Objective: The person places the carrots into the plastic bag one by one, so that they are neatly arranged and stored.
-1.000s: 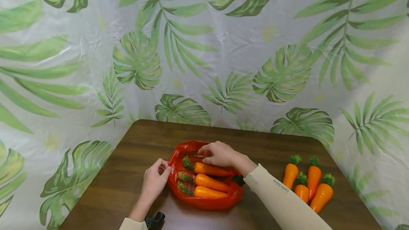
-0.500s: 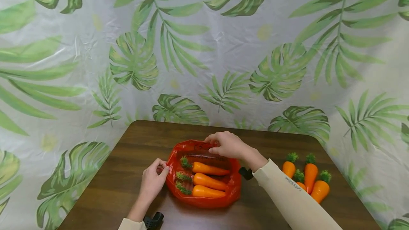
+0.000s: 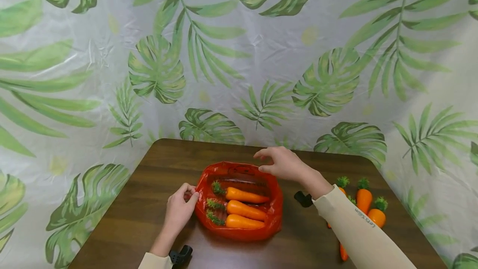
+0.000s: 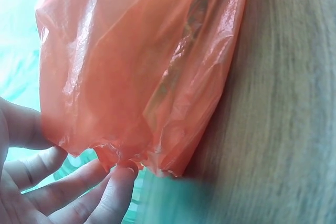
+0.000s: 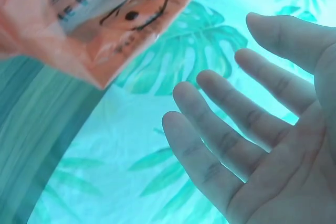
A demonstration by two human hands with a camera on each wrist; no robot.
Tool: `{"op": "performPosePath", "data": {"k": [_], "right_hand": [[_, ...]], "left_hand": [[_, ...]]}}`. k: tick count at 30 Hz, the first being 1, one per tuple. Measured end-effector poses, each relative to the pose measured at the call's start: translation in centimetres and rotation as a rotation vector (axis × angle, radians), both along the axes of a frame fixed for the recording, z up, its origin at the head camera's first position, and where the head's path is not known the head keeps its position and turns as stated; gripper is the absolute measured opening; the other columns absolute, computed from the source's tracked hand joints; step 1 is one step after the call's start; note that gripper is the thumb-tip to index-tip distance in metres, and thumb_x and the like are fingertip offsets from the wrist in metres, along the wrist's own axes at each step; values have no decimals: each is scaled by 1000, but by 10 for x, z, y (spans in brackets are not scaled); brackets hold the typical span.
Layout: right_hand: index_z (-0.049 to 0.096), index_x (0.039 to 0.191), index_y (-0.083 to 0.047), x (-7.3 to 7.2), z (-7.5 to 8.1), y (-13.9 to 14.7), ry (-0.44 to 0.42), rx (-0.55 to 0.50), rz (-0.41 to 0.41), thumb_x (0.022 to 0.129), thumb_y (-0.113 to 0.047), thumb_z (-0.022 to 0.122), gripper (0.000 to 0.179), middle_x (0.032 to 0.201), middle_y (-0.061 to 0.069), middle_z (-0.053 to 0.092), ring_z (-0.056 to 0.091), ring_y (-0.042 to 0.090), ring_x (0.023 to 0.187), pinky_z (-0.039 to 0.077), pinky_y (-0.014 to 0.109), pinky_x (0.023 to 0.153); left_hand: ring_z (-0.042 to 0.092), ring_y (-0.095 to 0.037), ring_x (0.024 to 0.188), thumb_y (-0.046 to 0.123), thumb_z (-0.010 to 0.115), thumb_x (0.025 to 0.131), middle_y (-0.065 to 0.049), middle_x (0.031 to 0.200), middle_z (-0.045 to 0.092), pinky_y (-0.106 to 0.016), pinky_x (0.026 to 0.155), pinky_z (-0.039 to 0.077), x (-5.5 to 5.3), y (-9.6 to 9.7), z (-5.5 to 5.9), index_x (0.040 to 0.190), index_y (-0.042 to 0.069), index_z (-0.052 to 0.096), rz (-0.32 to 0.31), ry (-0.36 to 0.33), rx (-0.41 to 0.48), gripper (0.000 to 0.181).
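Note:
A red plastic bag (image 3: 257, 232) lies wide-mouthed on the table, with three orange carrots (image 3: 244, 207) side by side inside it, their green tops toward the left. My left hand (image 3: 181, 207) pinches the bag's left rim between thumb and fingers; in the left wrist view, the fingertips (image 4: 123, 177) hold the gathered edge. Above the bag's far right rim hovers my right hand (image 3: 284, 164), its fingers spread and holding nothing. The right wrist view shows the right palm (image 5: 283, 182) apart from the bag's printed corner (image 5: 131, 19).
Several more carrots (image 3: 364, 199) lie at the right of the brown table (image 3: 164, 165), partly hidden by the right sleeve (image 3: 358, 223). A leaf-printed curtain (image 3: 216, 53) hangs behind the table. Each wrist wears a black camera, such as the left one (image 3: 181, 255).
My right hand has left the bag's inside, moving up and to the right past its rim. The sleeve now covers more of the loose carrots. My left hand keeps its pinch on the rim.

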State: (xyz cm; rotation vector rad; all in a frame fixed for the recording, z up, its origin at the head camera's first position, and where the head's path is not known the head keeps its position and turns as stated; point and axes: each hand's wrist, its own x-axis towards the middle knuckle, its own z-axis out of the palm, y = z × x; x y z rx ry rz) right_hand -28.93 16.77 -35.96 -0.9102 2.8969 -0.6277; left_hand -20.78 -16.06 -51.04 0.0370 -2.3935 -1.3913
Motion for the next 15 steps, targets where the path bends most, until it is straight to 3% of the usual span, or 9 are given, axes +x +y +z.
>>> {"op": "performPosePath", "data": {"k": [5, 15], "right_hand": [[65, 131, -24, 4, 3, 19, 13, -6, 1, 94, -27, 73, 38, 130, 0, 65, 64, 17, 110, 54, 43, 85], [66, 131, -24, 10, -2, 65, 41, 41, -55, 93, -34, 73, 40, 125, -1, 67, 65, 20, 106, 54, 44, 82]], "left_hand": [[66, -17, 83, 14, 73, 93, -5, 106, 72, -34, 74, 53, 0, 1, 0, 85, 16, 62, 4, 5, 0, 13], [65, -17, 84, 13, 73, 93, -3, 106, 72, -34, 74, 53, 0, 1, 0, 85, 16, 62, 0, 13, -5, 14]]}}
